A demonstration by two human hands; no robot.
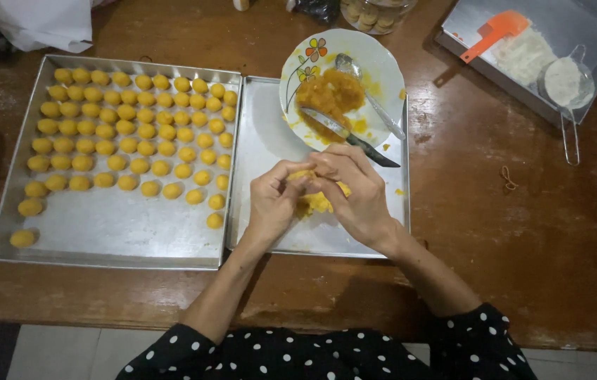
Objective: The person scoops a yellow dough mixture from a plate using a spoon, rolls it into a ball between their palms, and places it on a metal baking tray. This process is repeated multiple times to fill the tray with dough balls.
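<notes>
Dough lump (318, 200), yellow and soft, pinched between both hands above the middle of the right-hand tray (263, 141). No clear long axis to it; partly hidden by fingers. Left hand (274, 204) curled about it from the left, fingertips closed on its upper edge; right hand (354, 193) closed over it from the right and above, thumb and forefinger meeting the left hand's. Both equally near, touching the lump and each other. Just beyond the hands, a flowered plate (383, 63) of orange filling (330, 98), with a spoon (369, 98) and a dark-handled knife (354, 137) resting across it. To the left, a second tray (108, 225) lined with rows of small yellow balls (136, 127). Far right, a clear box (580, 28) with an orange spatula (492, 32).
</notes>
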